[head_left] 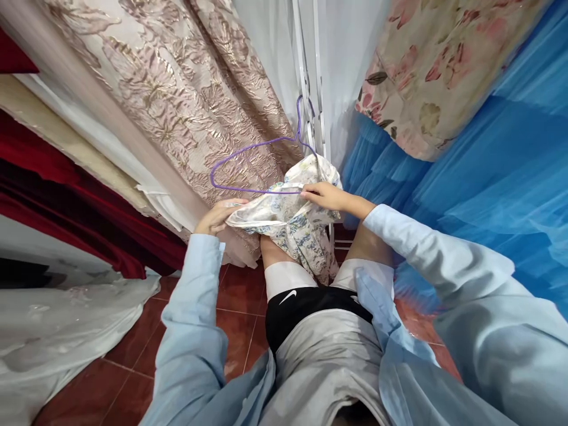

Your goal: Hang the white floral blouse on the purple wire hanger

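A purple hanger [248, 146] has its right end inside a white floral garment [306, 236] with blue and yellow print, while its left end is outside the cloth. My right hand [326, 196] is closed at the hanger's lower bar, with the thumb on the bar and the garment's edge. My left hand [217, 216] pinches the garment's left edge, just below the hanger's free end. The hanger's hook stands up in front of a white metal rack post [310, 77]; whether it touches the post I cannot tell. The garment hangs down between my legs.
A pink brocade dress [177, 89] hangs close on the left, with dark red cloth [89, 207] beyond it. Blue tulle [497, 195] and a floral dress [426, 77] hang on the right. White sheer fabric [66, 343] spreads over the red tile floor [235, 337].
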### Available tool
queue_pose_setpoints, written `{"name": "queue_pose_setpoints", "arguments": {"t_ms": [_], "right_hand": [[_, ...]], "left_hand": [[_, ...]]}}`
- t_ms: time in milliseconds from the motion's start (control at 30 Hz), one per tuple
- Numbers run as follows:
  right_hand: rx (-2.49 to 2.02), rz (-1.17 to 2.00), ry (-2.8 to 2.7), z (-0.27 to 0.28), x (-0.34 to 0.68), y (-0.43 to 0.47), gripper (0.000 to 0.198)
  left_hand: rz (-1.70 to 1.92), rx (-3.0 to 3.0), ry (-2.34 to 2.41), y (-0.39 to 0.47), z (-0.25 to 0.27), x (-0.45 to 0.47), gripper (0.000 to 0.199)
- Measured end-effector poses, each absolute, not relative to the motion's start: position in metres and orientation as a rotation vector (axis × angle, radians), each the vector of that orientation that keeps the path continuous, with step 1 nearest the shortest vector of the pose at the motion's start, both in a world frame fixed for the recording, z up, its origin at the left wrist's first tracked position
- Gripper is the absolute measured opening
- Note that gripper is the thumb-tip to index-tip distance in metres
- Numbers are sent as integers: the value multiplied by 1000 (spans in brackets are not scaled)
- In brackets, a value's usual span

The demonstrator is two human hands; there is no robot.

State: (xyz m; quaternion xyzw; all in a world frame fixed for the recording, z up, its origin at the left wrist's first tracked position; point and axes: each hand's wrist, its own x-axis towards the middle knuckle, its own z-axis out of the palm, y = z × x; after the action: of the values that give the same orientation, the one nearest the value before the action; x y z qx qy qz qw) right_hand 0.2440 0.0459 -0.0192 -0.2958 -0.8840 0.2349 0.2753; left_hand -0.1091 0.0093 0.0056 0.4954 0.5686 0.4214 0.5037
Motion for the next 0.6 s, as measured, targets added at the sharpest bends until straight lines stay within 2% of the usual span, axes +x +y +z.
{"name": "queue_pose_setpoints", "arguments": {"t_ms": [133,267,367,500,600], "right_hand": [[-642,703,-2266,2,216,21,38],[-641,713,-2141,20,205,-1,44],[-661,723,-2054,29,217,-14,51],[-676,797,-1833,33,235,-23,59],[-634,873,-1606,31,231,-25,65]], "left_hand": [[716,1236,1370,31,-27,-66,23],[905,1109,1173,48,-40,-4,21],[1063,953,1093,49,-26,8,26],[1433,790,981,27,18,-10,32],[1510,854,959,3,44,-17,37]]}}
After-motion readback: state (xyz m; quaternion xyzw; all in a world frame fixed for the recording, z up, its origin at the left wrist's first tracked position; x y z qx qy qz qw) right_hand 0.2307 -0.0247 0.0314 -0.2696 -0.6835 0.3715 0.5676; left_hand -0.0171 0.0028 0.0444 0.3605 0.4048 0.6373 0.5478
